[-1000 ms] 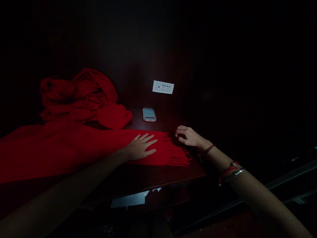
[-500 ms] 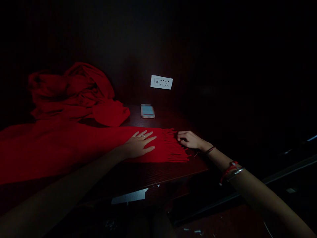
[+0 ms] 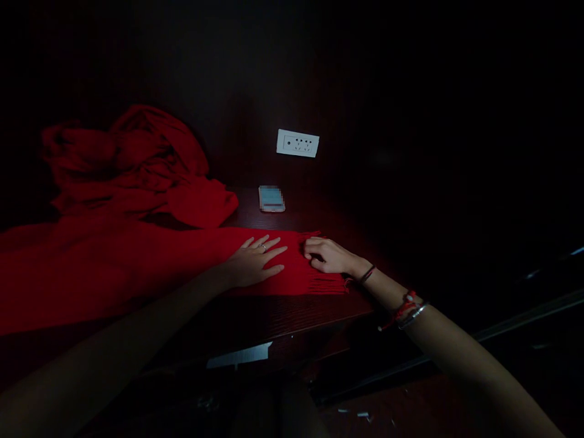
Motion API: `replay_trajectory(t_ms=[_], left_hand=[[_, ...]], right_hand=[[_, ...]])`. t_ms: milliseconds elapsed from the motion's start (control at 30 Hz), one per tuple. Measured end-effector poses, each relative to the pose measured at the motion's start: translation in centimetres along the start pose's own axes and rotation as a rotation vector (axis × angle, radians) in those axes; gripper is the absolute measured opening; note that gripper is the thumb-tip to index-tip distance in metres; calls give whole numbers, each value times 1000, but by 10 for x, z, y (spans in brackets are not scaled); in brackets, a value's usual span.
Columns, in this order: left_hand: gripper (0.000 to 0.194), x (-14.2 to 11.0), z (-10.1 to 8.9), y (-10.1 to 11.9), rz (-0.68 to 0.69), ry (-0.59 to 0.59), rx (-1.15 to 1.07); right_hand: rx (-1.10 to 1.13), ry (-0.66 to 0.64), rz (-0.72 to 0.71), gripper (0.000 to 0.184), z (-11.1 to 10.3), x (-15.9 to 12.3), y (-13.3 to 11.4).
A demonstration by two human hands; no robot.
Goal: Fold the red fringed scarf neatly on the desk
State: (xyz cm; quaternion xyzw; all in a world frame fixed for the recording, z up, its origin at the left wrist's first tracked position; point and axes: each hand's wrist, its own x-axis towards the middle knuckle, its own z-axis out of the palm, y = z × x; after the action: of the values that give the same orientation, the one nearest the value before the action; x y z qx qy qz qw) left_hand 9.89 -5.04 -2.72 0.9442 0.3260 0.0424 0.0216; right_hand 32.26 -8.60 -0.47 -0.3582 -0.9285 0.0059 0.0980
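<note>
A red scarf (image 3: 150,261) lies stretched across the dark wooden surface, its fringed end (image 3: 326,283) toward the right. My left hand (image 3: 255,261), with a ring on one finger, rests flat on the cloth near that end, fingers spread. Over the upper part of the fringe, my right hand (image 3: 326,254) is closed, fingers curled down against the strands. Whether any strands are pinched in it is hidden. At the far left, a bunched heap of red cloth (image 3: 132,167) sits behind the flat stretch.
A phone-like flat object (image 3: 272,199), its face blurred out, lies behind the scarf. On the back wall is a white socket plate (image 3: 297,143). Below the surface's front edge (image 3: 292,333) a pale sheet (image 3: 239,355) shows. Small white scraps (image 3: 363,415) lie lower down. Much of the scene is dark.
My right hand has moved left, from the fringe's tips to nearer its base. The lower strands lie straighter. My left hand stays flat on the scarf; the view has shifted slightly.
</note>
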Motion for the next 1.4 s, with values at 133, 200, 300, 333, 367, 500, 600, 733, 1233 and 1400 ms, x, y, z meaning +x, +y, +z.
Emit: replay_trajectory(t_ms=[133,200,300,333,367,500,600,733,1233,1400], left_hand=[[55,1,3,-2,-2,2,-9],[55,2,4,-4,0,1,-10],[55,2,4,-4,13,4,-11],[55,1,4,-4,15,7,-11],[55,1,3,-3,16,10,-11],[54,0,1,-1,-10,7,-11],[54,0,0,0,-10,8,-15],[55,1,2,-2,19,30,-17],[55,0,2,-2,-4,1,1],[55,0,3,-4,5,1,-8]], right_hand=[[-50,-33,40,11,-10,-32,12],[-66,-48,88,10,-18,-45,16],[-52,24,136,11,-29,-49,12],[-37,65,125,12,-30,-45,8],[-19,94,96,12,-30,-39,2],[38,22,-69,12,-17,-11,-24],[29,-28,-74,13,-7,-13,-28],[-14,-40,10,13,-12,-47,-14],[39,16,-57,10,-6,-16,-33],[7,32,29,11,-6,-59,-18]])
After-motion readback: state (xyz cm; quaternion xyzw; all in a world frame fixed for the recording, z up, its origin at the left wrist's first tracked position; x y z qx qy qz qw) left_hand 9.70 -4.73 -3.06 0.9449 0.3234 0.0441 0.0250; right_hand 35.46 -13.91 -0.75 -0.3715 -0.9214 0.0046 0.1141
